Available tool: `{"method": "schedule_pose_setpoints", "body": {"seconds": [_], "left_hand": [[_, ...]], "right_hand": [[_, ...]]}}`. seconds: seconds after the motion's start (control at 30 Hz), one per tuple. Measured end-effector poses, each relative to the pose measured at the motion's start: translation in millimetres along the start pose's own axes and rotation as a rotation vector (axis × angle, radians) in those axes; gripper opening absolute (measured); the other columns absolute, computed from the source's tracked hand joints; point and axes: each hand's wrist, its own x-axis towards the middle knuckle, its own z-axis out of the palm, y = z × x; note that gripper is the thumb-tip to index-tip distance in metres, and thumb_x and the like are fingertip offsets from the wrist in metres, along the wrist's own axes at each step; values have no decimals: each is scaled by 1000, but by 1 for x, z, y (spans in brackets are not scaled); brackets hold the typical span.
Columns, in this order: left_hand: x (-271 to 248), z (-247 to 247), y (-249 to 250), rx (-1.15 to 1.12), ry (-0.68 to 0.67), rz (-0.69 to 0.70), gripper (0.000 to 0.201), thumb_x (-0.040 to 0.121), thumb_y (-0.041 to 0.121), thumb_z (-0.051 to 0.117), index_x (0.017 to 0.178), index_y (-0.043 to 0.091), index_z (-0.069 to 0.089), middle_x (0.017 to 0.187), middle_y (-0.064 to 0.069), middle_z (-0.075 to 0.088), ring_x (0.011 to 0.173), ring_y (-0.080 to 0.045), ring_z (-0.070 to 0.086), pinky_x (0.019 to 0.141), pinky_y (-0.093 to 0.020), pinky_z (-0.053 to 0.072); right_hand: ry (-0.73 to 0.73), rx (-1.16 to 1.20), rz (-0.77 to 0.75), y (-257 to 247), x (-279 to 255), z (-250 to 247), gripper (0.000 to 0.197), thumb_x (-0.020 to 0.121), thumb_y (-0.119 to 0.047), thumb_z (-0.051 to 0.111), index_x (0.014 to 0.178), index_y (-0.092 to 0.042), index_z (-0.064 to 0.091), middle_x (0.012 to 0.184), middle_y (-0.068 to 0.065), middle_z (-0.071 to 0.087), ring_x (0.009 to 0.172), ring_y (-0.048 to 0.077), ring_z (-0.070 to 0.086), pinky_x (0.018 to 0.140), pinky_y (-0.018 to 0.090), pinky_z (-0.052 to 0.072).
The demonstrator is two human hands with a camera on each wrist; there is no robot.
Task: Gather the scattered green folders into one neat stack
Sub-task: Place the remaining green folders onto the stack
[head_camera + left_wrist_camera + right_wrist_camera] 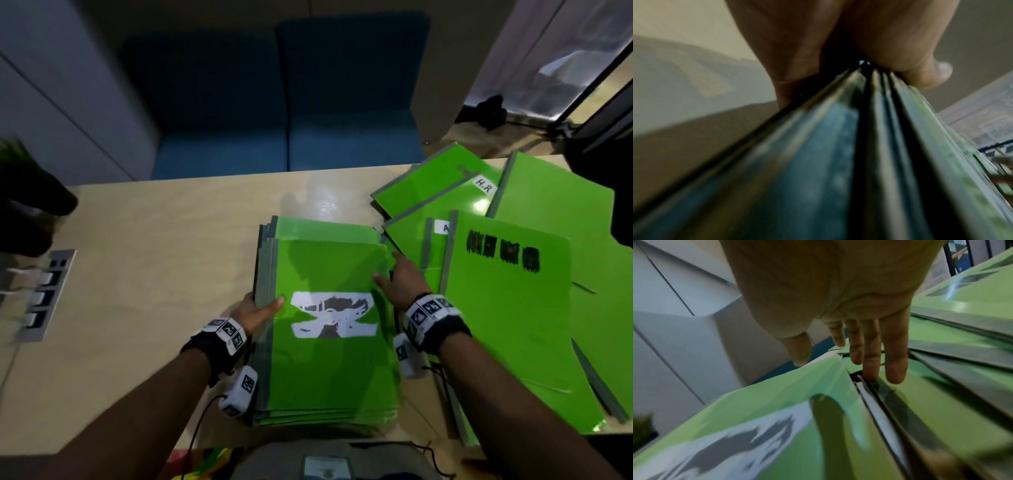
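- Green folders: a partial stack (329, 329) lies mid-table (154, 240); loose folders (513, 274) fan out, overlapping, just beside it on the right.
- Left hand (257, 313): pinches the stack's grey spine edges, thumb on top, fingers beneath, likely to hold the spines flush.
- Right hand (399, 282): flat, fingers (896, 363) straight and together along the stack's right edge, apparently squaring it.
- Material: thin, glossy, rectangular card covers with grey spines; the top one carries a white patch (334, 315); probably slippery.
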Motion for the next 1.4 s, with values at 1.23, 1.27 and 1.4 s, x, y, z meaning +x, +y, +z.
{"method": "schedule_pose_setpoints", "body": {"seconds": [1.23,1.27,1.4], "left_hand": [[41,-7,-44,-18,41,-20,110,39,77,79,128,17,56,116,-8,70,95,-26,70,90,-45,54],[44,-8,-47,-7,43,-22,112,39,77,79,129,16,55,117,-8,69,96,-26,69,91,-46,54],[42,-6,-41,26,38,-16,117,37,80,77,132,16,52,121,-7,66,98,-26,67,91,-44,53]], "right_hand": [[540,285,572,213,-67,-137,89,81,-28,76,151,-14,24,152,22,27,132,45,36,107,56,37],[505,291,570,218,-73,-131,93,80,-34,77,152,-19,21,153,15,23,133,44,35,107,58,38],[327,143,535,231,-86,-101,106,68,-49,82,152,-26,22,147,10,24,136,46,33,107,62,36]]}}
